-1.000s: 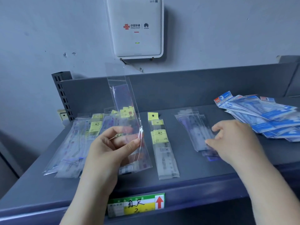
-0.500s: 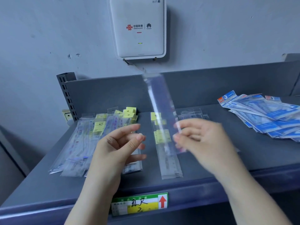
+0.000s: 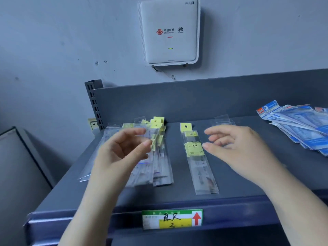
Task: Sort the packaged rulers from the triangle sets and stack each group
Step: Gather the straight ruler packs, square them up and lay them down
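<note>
Item: clear-sleeved, yellow-tagged ruler pack [image 3: 198, 160], flat on grey shelf [image 3: 230, 189]. Left hand [image 3: 120, 151] and right hand [image 3: 237, 150] flank it, grips released. Suggested: pinch tag end, stack squarely.

I'm seeing clear ruler pkgs [image 3: 150, 157] lying piled left, two rulers [image 3: 198, 160] stacked centre, blue triangle sets [image 3: 301, 125] fanning out far right.

Left hand [image 3: 122, 150] and right hand [image 3: 236, 148] (both blurred) raised, fingers loosely spread.

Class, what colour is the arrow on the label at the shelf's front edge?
Red, on a white patch of the label; the head view shows it clearly.
</note>
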`<state>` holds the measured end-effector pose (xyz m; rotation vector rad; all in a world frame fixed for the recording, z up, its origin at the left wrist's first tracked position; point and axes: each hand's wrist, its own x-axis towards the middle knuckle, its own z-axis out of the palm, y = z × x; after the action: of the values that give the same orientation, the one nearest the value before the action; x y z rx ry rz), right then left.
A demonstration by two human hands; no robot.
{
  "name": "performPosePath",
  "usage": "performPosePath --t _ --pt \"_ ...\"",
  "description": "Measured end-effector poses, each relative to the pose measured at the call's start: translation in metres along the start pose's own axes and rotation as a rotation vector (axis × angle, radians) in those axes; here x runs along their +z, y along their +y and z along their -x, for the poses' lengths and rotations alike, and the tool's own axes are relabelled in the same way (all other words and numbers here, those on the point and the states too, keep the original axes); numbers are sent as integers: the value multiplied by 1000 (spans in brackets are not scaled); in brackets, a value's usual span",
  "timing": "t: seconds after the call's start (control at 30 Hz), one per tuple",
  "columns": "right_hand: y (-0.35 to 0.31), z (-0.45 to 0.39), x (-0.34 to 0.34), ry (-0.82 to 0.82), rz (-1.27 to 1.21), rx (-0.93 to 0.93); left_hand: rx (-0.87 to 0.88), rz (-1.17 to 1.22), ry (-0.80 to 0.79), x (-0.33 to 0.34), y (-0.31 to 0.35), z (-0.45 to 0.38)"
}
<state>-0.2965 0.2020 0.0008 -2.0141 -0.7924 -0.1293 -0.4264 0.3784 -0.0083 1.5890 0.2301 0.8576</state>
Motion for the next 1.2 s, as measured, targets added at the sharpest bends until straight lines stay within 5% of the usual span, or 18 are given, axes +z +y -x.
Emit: performPosePath --t 0.1,0.27,0.47,0.83,1.2 --pt "-25 -7 27 -268 -1 -78 -31 -324 29 -43 0 -12" --pt "-48 -32 67 -458 206 -146 -162 -758 -33 -80 -15 -28" --pt "-51 -58 94 -591 143 68 -213 -1047 -235 -67 -24 -54" --pt "-43 -65 124 -446 -488 409 -130 -896 -252 -65 -41 -53" --pt "-55 -69 133 -462 -566 395 -65 -775 -224 -68 -43 -51"
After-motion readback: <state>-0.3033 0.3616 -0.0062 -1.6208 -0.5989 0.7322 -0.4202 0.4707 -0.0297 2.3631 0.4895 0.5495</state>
